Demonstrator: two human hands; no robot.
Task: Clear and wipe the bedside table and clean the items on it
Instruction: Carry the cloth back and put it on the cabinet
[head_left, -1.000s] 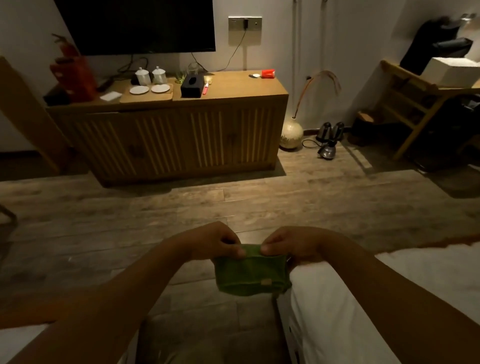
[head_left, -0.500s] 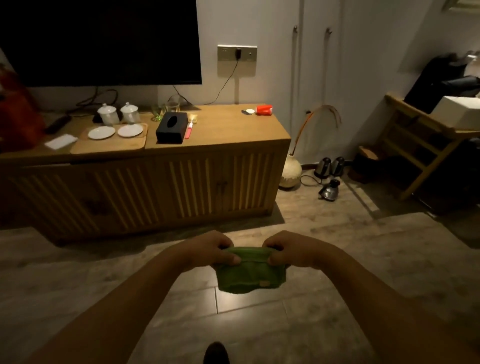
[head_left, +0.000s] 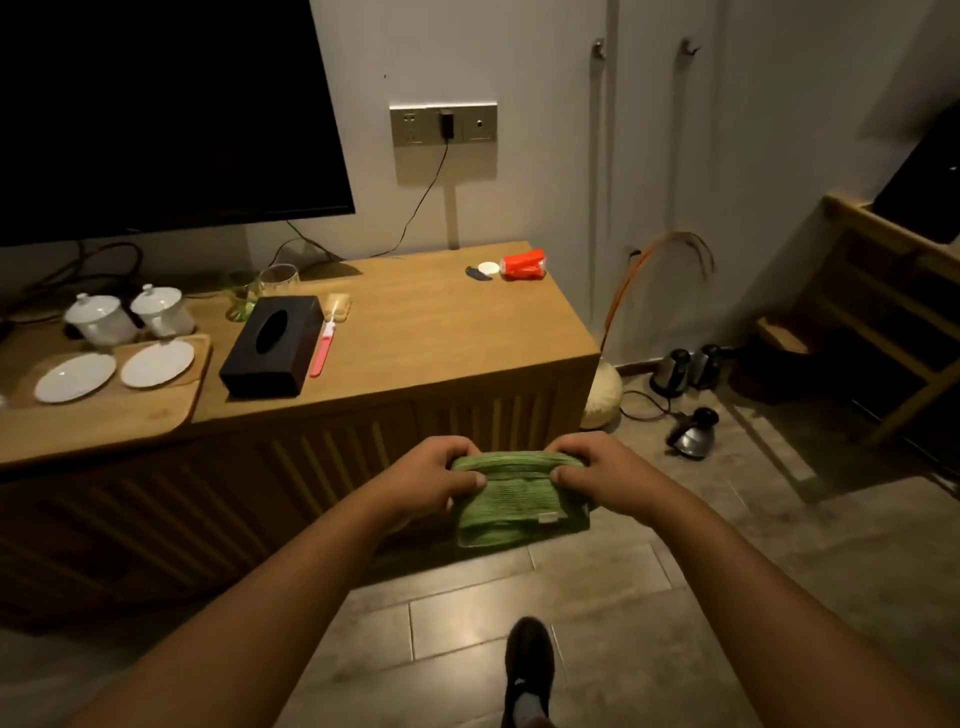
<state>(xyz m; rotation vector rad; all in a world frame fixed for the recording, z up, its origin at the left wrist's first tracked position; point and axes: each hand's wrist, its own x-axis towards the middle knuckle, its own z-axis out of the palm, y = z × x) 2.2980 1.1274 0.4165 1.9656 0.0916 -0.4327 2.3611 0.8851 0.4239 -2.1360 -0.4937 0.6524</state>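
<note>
A folded green cloth (head_left: 511, 512) hangs in front of me at waist height, just short of a long wooden cabinet (head_left: 415, 332). My left hand (head_left: 434, 475) grips its upper left corner and my right hand (head_left: 592, 470) grips its upper right corner. On the cabinet top lie a black tissue box (head_left: 272, 345), a pink-handled brush (head_left: 326, 343), two lidded white cups (head_left: 127, 317), two white saucers (head_left: 117, 366) on a wooden tray (head_left: 124, 413), glasses (head_left: 260, 291) and a red pack (head_left: 523, 264). No bedside table is in view.
A dark TV (head_left: 156, 114) hangs over the cabinet, with a socket panel (head_left: 444, 124) and cable beside it. Kettles (head_left: 683, 397) and a round vase (head_left: 602, 395) stand on the floor at the right. A wooden rack (head_left: 883, 332) is at far right. My shoe (head_left: 527, 670) is below.
I have walked away from the bed toward the cabinet, which now looms much closer. Both hands keep the same hold on the green cloth.
</note>
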